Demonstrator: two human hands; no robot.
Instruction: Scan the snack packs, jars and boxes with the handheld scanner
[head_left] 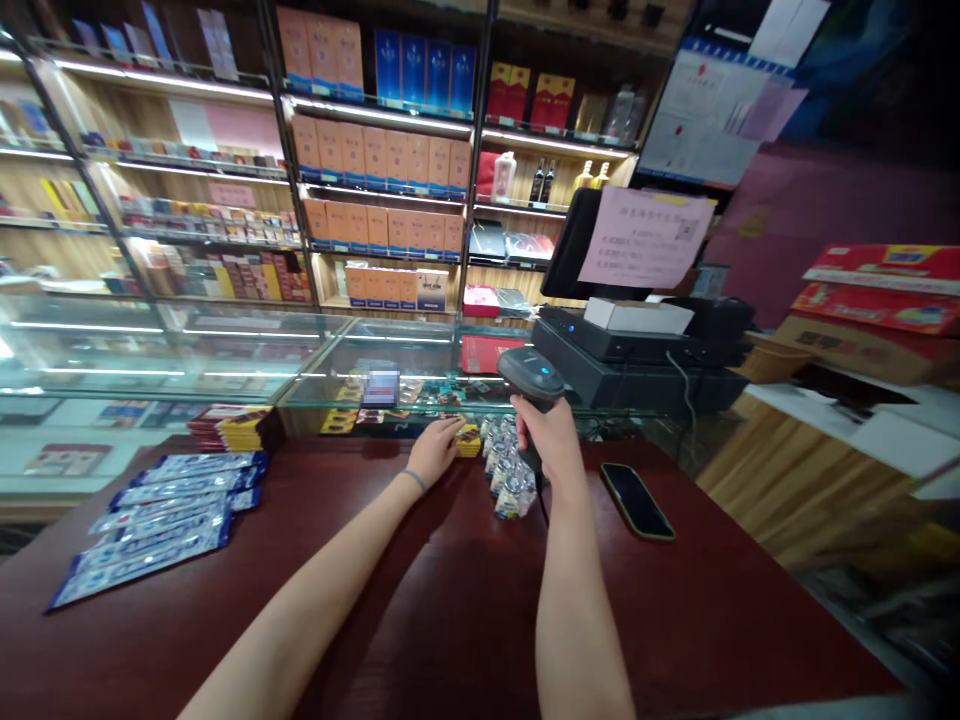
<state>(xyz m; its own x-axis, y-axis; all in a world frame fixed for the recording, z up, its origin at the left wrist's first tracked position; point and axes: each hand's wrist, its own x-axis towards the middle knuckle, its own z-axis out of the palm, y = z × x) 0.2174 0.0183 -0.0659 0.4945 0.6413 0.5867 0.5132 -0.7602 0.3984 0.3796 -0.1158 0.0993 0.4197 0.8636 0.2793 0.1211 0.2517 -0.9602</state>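
My right hand [551, 435] is wrapped round the handle of a dark grey barcode scanner [531, 372], which has a blue light on top. Its head is above small clear-wrapped packets [506, 475] lined up on the counter. My left hand [433, 455], a band at its wrist, reaches forward with fingers stretched out. Its fingertips are at a small stack of yellow packs [468, 441]; whether they press on it I cannot tell. Part of the packets is hidden behind the scanner and my right hand.
Blue-and-white long packets [172, 510] lie fanned on the dark red counter [420, 630], with red and yellow packs [232, 428] behind. A phone [637, 500] lies at the right. Beyond stand a glass case [352, 350], a cash drawer [637, 365] and a monitor [574, 245].
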